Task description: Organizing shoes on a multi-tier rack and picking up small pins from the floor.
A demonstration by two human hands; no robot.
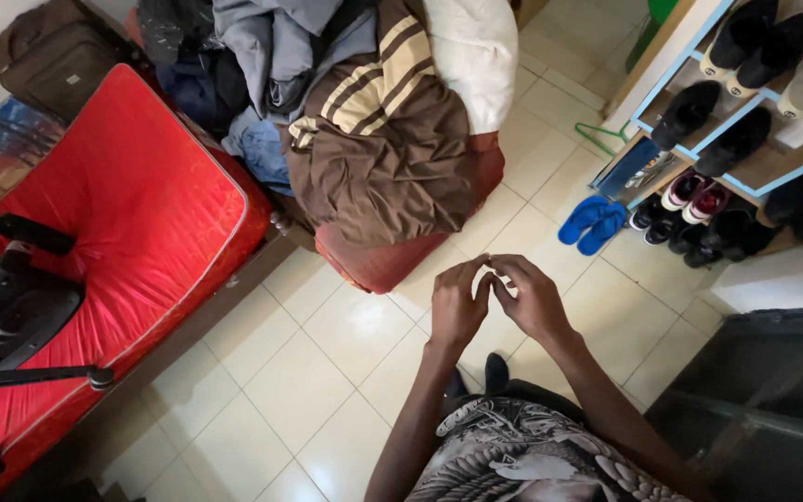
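Glossy tiled floor (309, 372), cloth mattress (141, 214)

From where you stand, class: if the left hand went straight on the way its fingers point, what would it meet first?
Likely the right hand: the left hand has its fingers angled up and towards it, fingertips about touching. Beyond lies the heap of clothes, though depth is unclear.
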